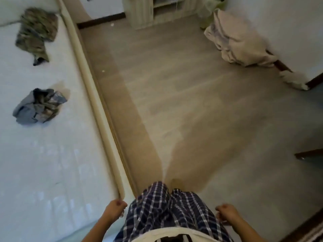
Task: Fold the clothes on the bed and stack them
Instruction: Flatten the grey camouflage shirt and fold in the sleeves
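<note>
Two garments lie unfolded on the white-covered bed [35, 163], which fills the left side of the frame. Upper left, near the bed's far end: crumpled green-brown camouflage garment [37, 32]. Mid-left: crumpled grey and camouflage garment [39, 106], well apart from the first, w/ bare mattress between them. Neither is stacked. A faint tan stain [65, 90] shows on the cover just beside the grey one, to its upper right. The beige padded bed edge [90, 95] runs diag. from top centre-left down to bottom centre.

Bottom centre-left, the left hand [116, 209] hangs just beside the lower end of that padded edge, fingers loosely curled, holding nothing; can't tell if it touches the edge. Bottom right, the right hand [227, 213] is also loosely curled & empty, next to the person's dark blue and white plaid trousers [166, 206]. Hem of a white top [157, 232] at the very bottom.

The pale wood-look floor [174, 102] takes centre & right. Upper right, a heap of beige cloth [234, 41] sits against the white wall; top centre, a pale wooden shelf unit [150, 13].
</note>
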